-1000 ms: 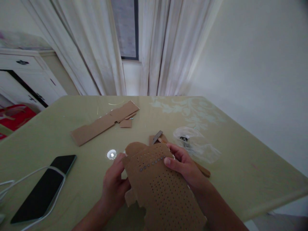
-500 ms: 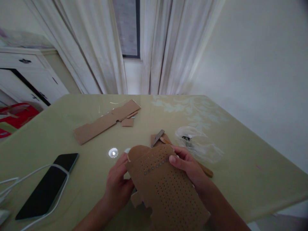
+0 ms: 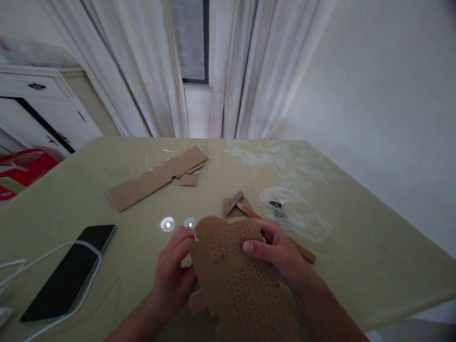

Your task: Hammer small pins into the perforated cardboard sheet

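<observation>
Between my hands is a brown piece of cardboard [image 3: 228, 275] with rows of small punched holes and a line of grey metal dots near its far end. My right hand [image 3: 281, 251] grips its right edge, thumb pressed on top beside the dots and fingers underneath. At the left edge, my left hand [image 3: 174, 266] is closed on the cardboard, its fingertips partly hidden behind it. A torn flap sticks out below the left hand. Just beyond lies a hammer [image 3: 234, 204] with a wooden handle, its head resting on a small cardboard square [image 3: 230, 209].
A clear plastic bag [image 3: 295, 213] with something dark inside lies right of the hammer. Cardboard strips [image 3: 156, 183] rest at the back left. A black tablet [image 3: 71, 270] and a white cable [image 3: 94, 280] are on the left of the table [image 3: 374, 256].
The cardboard has turned slightly, its near end swinging left, and its far end sits a little lower. My right thumb has shifted left across it.
</observation>
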Available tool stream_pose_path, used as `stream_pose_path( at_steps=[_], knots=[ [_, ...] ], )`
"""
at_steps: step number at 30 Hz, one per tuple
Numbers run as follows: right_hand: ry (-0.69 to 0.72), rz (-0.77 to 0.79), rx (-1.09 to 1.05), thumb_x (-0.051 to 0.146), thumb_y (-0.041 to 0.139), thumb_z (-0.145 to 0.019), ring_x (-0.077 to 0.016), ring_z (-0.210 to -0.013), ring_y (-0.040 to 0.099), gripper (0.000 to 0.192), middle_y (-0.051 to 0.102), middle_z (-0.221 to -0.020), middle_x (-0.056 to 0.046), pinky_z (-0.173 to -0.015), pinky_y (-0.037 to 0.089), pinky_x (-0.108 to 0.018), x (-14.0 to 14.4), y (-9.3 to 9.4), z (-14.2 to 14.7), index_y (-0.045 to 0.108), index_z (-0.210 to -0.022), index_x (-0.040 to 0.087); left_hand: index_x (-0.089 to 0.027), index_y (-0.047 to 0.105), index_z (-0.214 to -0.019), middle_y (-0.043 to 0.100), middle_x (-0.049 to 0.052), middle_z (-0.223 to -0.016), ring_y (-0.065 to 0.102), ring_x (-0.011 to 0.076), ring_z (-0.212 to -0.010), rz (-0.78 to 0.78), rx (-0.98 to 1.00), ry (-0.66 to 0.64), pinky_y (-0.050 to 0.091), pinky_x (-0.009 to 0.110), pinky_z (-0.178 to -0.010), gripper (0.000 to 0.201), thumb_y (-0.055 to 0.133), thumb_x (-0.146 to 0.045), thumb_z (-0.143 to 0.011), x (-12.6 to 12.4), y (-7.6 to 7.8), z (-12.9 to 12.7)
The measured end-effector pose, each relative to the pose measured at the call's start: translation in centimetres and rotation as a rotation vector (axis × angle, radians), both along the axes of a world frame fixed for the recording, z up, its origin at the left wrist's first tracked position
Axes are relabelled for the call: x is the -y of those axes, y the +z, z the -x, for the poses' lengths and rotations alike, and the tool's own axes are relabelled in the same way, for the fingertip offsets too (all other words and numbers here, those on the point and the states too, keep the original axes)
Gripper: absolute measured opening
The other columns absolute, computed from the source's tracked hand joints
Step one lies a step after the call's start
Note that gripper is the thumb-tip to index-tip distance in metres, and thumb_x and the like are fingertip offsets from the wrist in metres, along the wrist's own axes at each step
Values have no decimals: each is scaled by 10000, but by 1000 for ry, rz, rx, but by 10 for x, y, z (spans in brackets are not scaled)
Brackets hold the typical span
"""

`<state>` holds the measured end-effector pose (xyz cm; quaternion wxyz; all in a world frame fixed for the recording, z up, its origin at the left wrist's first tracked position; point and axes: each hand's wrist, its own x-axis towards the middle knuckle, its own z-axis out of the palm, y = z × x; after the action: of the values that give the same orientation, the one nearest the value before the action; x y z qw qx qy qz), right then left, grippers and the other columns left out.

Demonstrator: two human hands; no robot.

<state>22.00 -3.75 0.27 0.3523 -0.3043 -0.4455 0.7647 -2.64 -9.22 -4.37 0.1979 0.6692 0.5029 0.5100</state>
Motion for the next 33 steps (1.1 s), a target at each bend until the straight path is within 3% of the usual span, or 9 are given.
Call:
stream_pose_path(
  at_steps=[6,10,16,23,33],
  knots=[
    [-61,143,-16,376,985,-749,-178,-758,774,380,806,-850,-49,-719,594,-266,3,3,3,846,-1039,176,-293,769,-1010,788,30,-1001,739,202,-893,-151,8,-55,634,288,-742,138,714,-187,-942,-7,-1,-4],
    [-63,122,-12,390,977,-764,-168,-751,772,332,802,-826,-45,-712,583,-247,2,4,3,851,-982,173,-283,773,-1073,794,44,-1029,752,201,-896,-202,-22,-45,647,280,-726,162,729,-193,-947,-11,0,-5],
    [-135,106,8,450,960,-790,-161,-733,773,346,822,-884,-47,-729,594,-256,2,1,4,851,-1000,198,-228,698,-912,750,39,-936,719,174,-838,-196,-16,-35,629,249,-705,62,714,-181,-948,-12,6,-5],
    [-111,46,73,434,981,-765,-167,-787,777,364,831,-933,-48,-742,601,-254,1,2,3,853,-1014,201,-245,723,-987,770,44,-965,726,181,-819,-267,-26,-79,617,256,-664,147,661,-117,-952,-9,9,-8],
    [-30,-59,246,480,952,-800,-170,-779,744,388,806,-906,-63,-704,568,-255,-4,0,-4,827,-984,163,-240,720,-1022,768,86,-1092,736,233,-987,-273,-60,-138,620,335,-754,181,634,-96,-953,-5,-6,-3]
  ],
)
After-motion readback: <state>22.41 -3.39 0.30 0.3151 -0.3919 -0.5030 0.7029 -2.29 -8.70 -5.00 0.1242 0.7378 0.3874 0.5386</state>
